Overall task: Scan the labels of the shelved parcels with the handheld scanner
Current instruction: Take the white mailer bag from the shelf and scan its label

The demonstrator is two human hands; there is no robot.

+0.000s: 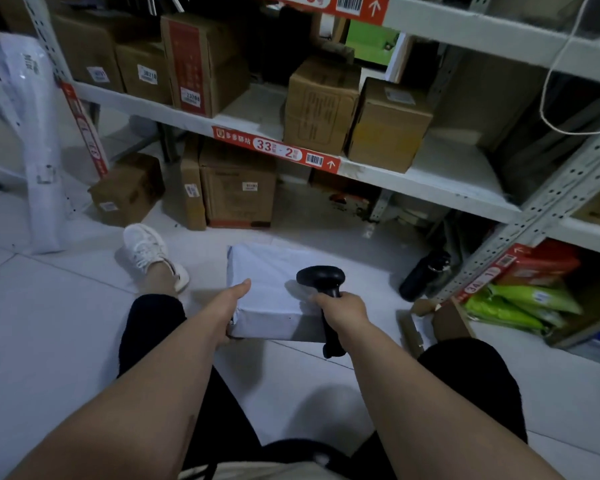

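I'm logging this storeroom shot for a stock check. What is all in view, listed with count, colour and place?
parcel: one, pale grey, on the floor in front of the person, no label showing
scanner: one, black, over the parcel's right side
boxes: at least five, brown cardboard, on the shelf marked 33-2
floor boxes: three, brown, under that shelf
shelf tags: several, red with barcodes, on the shelf edges
bottle: one, black, on the floor by the right upright
green packs: a few, low right shelf
white bag: one, tall, leaning at left
shoe: one, white, left of the parcel
left hand: on the parcel's left edge
right hand: gripping the scanner's handle
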